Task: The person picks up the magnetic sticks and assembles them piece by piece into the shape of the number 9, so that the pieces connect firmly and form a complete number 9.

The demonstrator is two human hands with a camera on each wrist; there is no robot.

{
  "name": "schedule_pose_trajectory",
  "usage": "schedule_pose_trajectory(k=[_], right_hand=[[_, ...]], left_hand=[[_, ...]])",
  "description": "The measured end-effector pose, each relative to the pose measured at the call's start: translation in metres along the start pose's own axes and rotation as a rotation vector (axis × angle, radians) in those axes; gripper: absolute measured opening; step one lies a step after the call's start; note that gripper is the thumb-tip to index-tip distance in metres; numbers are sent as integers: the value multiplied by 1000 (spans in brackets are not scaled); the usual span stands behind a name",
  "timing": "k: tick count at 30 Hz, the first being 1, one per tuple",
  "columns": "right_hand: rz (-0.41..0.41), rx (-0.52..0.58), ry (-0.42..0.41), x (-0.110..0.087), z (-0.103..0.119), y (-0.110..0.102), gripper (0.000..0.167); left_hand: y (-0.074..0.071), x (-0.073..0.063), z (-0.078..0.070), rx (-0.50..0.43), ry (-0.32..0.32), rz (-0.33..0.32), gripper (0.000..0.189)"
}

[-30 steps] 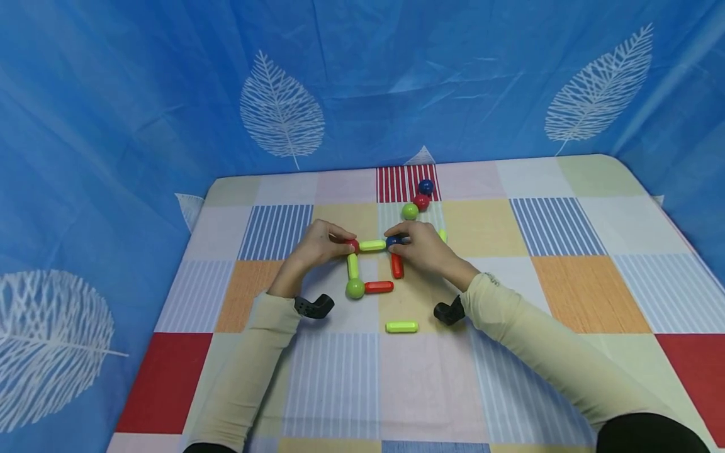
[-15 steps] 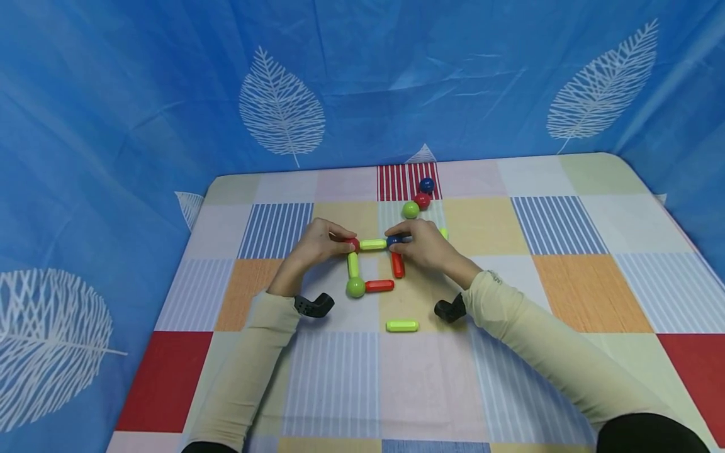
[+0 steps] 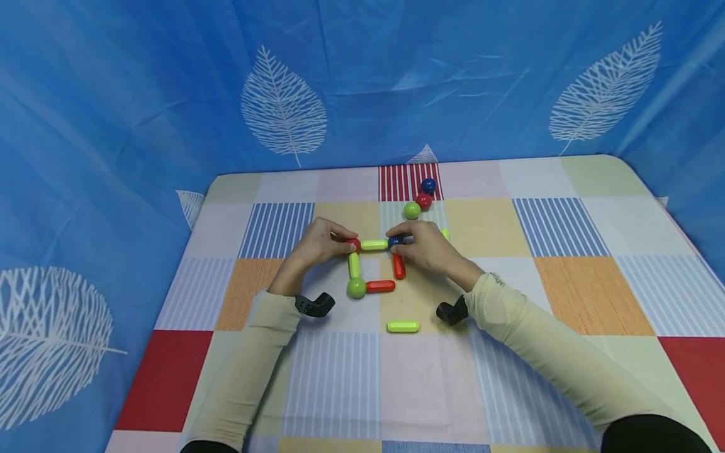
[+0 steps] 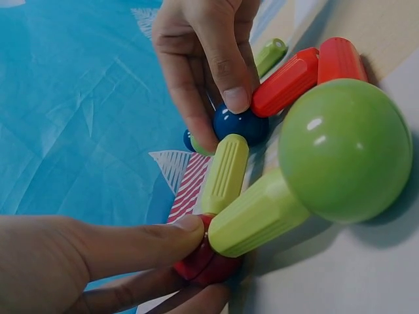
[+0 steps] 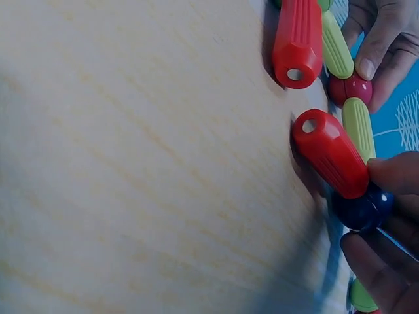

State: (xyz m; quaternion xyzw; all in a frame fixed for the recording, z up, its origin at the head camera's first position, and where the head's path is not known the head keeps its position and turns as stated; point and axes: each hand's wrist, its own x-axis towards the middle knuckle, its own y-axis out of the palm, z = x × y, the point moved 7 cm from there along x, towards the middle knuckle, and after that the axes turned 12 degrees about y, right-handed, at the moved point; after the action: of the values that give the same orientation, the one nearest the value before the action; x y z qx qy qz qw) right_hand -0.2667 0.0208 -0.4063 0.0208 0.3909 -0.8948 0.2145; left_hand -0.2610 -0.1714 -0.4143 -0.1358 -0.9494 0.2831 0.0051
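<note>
Between thumb and fingers, my left hand (image 3: 318, 245) pinches a red ball (image 4: 208, 265) at the far left corner of a stick-and-ball frame. My right hand (image 3: 428, 248) grips the dark blue ball (image 5: 364, 208) at the far right corner. One yellow-green rod (image 3: 374, 245) joins these two balls. Another yellow-green rod (image 4: 258, 216) runs from the red ball to a larger green ball (image 3: 356, 287). From the green ball a red rod (image 3: 380, 286) points right. A second red rod (image 5: 332, 154) extends from the blue ball toward me. The two red rods' free ends, showing silvery discs, lie close together but apart.
Beyond the hands rest a loose green ball (image 3: 411, 210), a red ball (image 3: 423, 201) and a blue ball (image 3: 428, 185). A loose yellow-green rod (image 3: 403, 327) lies nearer me. Another yellow-green rod (image 3: 445, 234) is partly hidden behind my right hand. A blue curtain borders the patchwork-covered table (image 3: 334, 384).
</note>
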Motion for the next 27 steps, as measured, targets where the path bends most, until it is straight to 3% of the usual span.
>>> schedule_pose_trajectory(k=[6, 11, 19, 23, 27], right_hand=[[-49, -33, -65, 12, 7, -23, 29], [-115, -184, -72, 32, 6, -45, 34], [-63, -349, -76, 45, -4, -33, 35], [-92, -439, -81, 44, -3, -26, 34], [-141, -503, -90, 42, -2, -28, 31]], left_hand=[[-2, -1, 0, -13, -9, 9, 27], [-1, -4, -1, -14, 3, 5, 25], [6, -8, -3, -4, 80, -1, 30], [-7, -21, -10, 11, 135, -87, 37], [-12, -46, -30, 115, 213, -130, 34]])
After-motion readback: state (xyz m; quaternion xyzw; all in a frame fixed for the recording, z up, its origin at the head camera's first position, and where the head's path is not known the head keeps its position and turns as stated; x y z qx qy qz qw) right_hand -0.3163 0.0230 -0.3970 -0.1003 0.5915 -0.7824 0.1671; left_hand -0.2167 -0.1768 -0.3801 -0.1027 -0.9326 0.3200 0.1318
